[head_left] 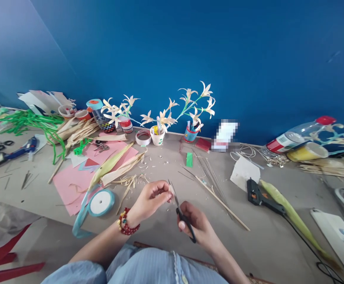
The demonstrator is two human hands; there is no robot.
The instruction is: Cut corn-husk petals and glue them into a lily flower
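Observation:
My left hand (154, 199), with red beaded bracelets at the wrist, pinches a small pale piece (171, 189) between thumb and fingertips. Black-handled scissors (186, 221) are in my right hand (196, 221), their blades pointing up and away beside the pale piece. Whether the blades touch it is hard to tell. Left of my left hand lie a roll of light blue ribbon (101, 202) and shredded husk strips (129, 182). Beyond my hands, small pale scraps (160, 157) are scattered on the grey table (160, 169).
Pale flowers stand in a white cup (157, 136) and a blue-red cup (190, 134) near the blue wall. A thin stick (222, 201), wires and a black glue gun (263, 199) lie right. Pink paper (71, 183), husks (109, 167) and green stems (38, 122) lie left.

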